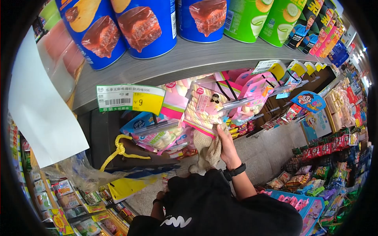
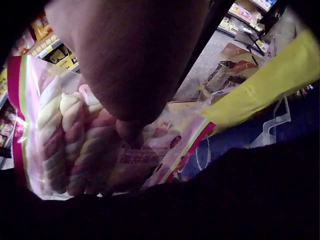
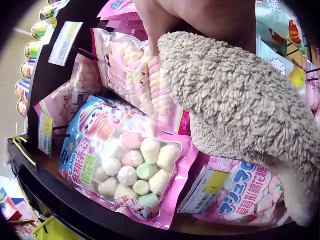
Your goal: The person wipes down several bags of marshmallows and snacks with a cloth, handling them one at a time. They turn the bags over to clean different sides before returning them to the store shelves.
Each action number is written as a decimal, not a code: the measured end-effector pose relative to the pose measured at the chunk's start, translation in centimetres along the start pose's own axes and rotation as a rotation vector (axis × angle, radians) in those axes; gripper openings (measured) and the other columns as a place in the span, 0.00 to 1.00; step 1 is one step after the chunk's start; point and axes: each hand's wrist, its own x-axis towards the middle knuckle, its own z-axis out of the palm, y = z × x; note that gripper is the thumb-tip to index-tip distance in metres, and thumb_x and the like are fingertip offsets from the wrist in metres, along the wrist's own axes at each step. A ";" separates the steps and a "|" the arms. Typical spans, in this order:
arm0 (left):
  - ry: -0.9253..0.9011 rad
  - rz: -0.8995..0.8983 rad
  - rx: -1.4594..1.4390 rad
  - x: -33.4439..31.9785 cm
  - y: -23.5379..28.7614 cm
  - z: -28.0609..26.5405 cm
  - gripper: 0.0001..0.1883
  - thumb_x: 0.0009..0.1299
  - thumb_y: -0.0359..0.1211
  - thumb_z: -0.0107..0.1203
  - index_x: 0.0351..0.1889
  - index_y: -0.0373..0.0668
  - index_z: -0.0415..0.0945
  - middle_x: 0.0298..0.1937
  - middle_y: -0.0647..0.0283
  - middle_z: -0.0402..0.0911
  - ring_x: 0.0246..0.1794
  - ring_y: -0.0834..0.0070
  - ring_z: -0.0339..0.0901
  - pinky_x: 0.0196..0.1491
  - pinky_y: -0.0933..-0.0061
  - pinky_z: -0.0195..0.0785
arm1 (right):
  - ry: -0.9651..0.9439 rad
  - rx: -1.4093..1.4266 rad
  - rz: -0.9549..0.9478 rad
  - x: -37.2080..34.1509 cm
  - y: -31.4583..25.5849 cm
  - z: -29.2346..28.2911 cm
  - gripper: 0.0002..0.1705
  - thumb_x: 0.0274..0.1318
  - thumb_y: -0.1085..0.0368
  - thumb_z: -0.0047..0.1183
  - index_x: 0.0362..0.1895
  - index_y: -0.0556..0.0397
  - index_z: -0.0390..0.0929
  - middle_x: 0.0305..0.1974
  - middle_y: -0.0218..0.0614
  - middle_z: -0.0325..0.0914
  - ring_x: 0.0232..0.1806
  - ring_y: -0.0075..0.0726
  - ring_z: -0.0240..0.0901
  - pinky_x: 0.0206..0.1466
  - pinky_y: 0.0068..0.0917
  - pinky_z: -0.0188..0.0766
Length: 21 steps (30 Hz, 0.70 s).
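My right hand (image 1: 227, 147) grips a beige terry cloth (image 1: 208, 149) that hangs down from the fingers. It is at the lower edge of a hanging bag of twisted marshmallows (image 1: 204, 104). The right wrist view has the hand (image 3: 200, 17) at the top, with the fluffy cloth (image 3: 225, 95) overlapping that bag (image 3: 135, 75). Low by the body, my left hand (image 1: 160, 195) is mostly hidden by the black shirt. In the left wrist view this hand (image 2: 135, 65) holds another bag of twisted marshmallows (image 2: 70, 145), a fingertip against its clear front; the other fingers are hidden.
Above runs a grey shelf (image 1: 189, 55) with blue and green chip cans and price tags (image 1: 132, 98) along its edge. Around the hooks hang more marshmallow bags (image 3: 135, 165). A yellow cord (image 1: 120, 149) is tied at the left, near a white sheet (image 1: 47, 106). Packaged snacks (image 1: 327, 169) fill the right.
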 end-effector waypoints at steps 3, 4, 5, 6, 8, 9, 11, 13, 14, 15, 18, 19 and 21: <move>-0.005 -0.020 -0.127 -0.3 -0.5 0.6 0.36 0.63 0.63 0.45 0.36 0.34 0.81 0.39 0.38 0.80 0.49 0.47 0.78 0.49 0.51 0.70 | 0.032 0.018 0.001 -0.6 0.3 0.0 0.28 0.63 0.56 0.53 0.63 0.54 0.64 0.55 0.36 0.72 0.54 0.34 0.71 0.55 0.33 0.70; -0.006 -0.019 -0.130 -0.4 -0.2 0.5 0.36 0.63 0.63 0.45 0.36 0.34 0.81 0.39 0.38 0.80 0.49 0.47 0.78 0.49 0.51 0.70 | 0.034 0.045 0.004 -0.8 0.4 -0.1 0.27 0.63 0.56 0.53 0.62 0.54 0.64 0.54 0.35 0.73 0.53 0.34 0.72 0.55 0.33 0.71; -0.020 -0.067 -0.102 -0.8 0.5 0.2 0.36 0.64 0.63 0.44 0.37 0.34 0.81 0.40 0.38 0.80 0.49 0.47 0.78 0.49 0.51 0.70 | 0.034 0.041 0.005 -1.1 0.5 -0.2 0.27 0.63 0.56 0.53 0.62 0.54 0.64 0.54 0.35 0.73 0.53 0.34 0.72 0.55 0.33 0.71; -0.035 -0.116 -0.075 -1.4 1.3 -0.3 0.37 0.64 0.63 0.43 0.37 0.33 0.80 0.40 0.39 0.80 0.49 0.47 0.78 0.49 0.51 0.70 | 0.069 0.031 -0.037 -1.3 0.8 -0.4 0.24 0.63 0.58 0.53 0.59 0.54 0.66 0.51 0.34 0.74 0.50 0.32 0.72 0.52 0.32 0.71; -0.020 -0.107 -0.115 -3.1 2.7 -1.6 0.37 0.64 0.63 0.43 0.37 0.33 0.80 0.40 0.39 0.80 0.49 0.47 0.78 0.49 0.52 0.70 | 0.105 0.020 -0.078 -1.5 1.2 -1.2 0.20 0.62 0.60 0.53 0.55 0.54 0.69 0.48 0.33 0.75 0.46 0.31 0.73 0.49 0.30 0.72; -0.004 -0.097 -0.151 -3.6 3.1 -1.9 0.37 0.65 0.63 0.43 0.37 0.33 0.80 0.40 0.39 0.80 0.49 0.48 0.78 0.49 0.52 0.71 | 0.125 -0.003 -0.099 -1.4 1.3 -2.0 0.17 0.60 0.63 0.52 0.52 0.54 0.70 0.45 0.32 0.75 0.44 0.29 0.73 0.45 0.28 0.71; -0.030 -0.096 -0.088 -3.0 2.0 -1.0 0.28 0.66 0.55 0.43 0.38 0.40 0.81 0.39 0.43 0.81 0.46 0.47 0.78 0.48 0.52 0.71 | 0.205 -0.057 -0.225 -1.4 1.0 -1.7 0.06 0.53 0.68 0.54 0.35 0.54 0.73 0.30 0.26 0.72 0.32 0.22 0.68 0.36 0.24 0.66; -0.051 -0.094 -0.023 -1.7 0.5 -0.2 0.19 0.68 0.47 0.44 0.38 0.47 0.81 0.39 0.47 0.82 0.43 0.47 0.79 0.47 0.52 0.71 | 0.174 -0.326 -0.373 -0.5 -0.1 -1.9 0.05 0.53 0.68 0.54 0.33 0.55 0.73 0.28 0.25 0.72 0.30 0.21 0.66 0.34 0.23 0.65; -0.066 -0.020 0.002 -1.3 -0.1 0.0 0.18 0.68 0.47 0.44 0.38 0.47 0.81 0.38 0.46 0.82 0.42 0.46 0.78 0.46 0.51 0.71 | 0.140 -0.595 -0.516 0.0 -0.6 -1.6 0.05 0.53 0.68 0.54 0.32 0.55 0.73 0.26 0.24 0.71 0.28 0.19 0.64 0.32 0.22 0.63; -0.083 0.052 0.029 -1.2 -0.7 0.4 0.18 0.67 0.46 0.45 0.38 0.47 0.81 0.38 0.46 0.82 0.42 0.46 0.78 0.45 0.51 0.71 | 0.187 -0.729 -0.538 0.4 -1.1 -1.3 0.06 0.52 0.67 0.56 0.30 0.55 0.73 0.23 0.23 0.70 0.25 0.17 0.62 0.29 0.22 0.62; 0.040 -0.029 -0.088 -1.3 -1.1 0.8 0.19 0.67 0.48 0.46 0.36 0.44 0.80 0.35 0.46 0.82 0.40 0.48 0.79 0.42 0.52 0.71 | 0.281 -0.509 -0.503 1.4 -2.0 -0.8 0.08 0.51 0.67 0.58 0.30 0.56 0.73 0.23 0.24 0.71 0.25 0.18 0.63 0.28 0.21 0.61; 0.045 -0.027 -0.088 -1.6 -0.3 0.4 0.19 0.67 0.48 0.46 0.36 0.44 0.80 0.35 0.46 0.82 0.40 0.48 0.79 0.42 0.52 0.71 | 0.297 -0.425 -0.472 1.1 -2.1 -0.5 0.09 0.51 0.66 0.59 0.30 0.57 0.73 0.23 0.26 0.72 0.26 0.19 0.64 0.30 0.22 0.63; 0.037 -0.238 -0.201 -3.6 2.1 -1.2 0.20 0.68 0.48 0.46 0.34 0.42 0.80 0.35 0.47 0.82 0.40 0.50 0.80 0.42 0.53 0.71 | 0.264 -0.539 -0.532 0.6 -1.7 -0.3 0.09 0.51 0.66 0.59 0.29 0.58 0.73 0.24 0.26 0.73 0.25 0.20 0.65 0.30 0.23 0.64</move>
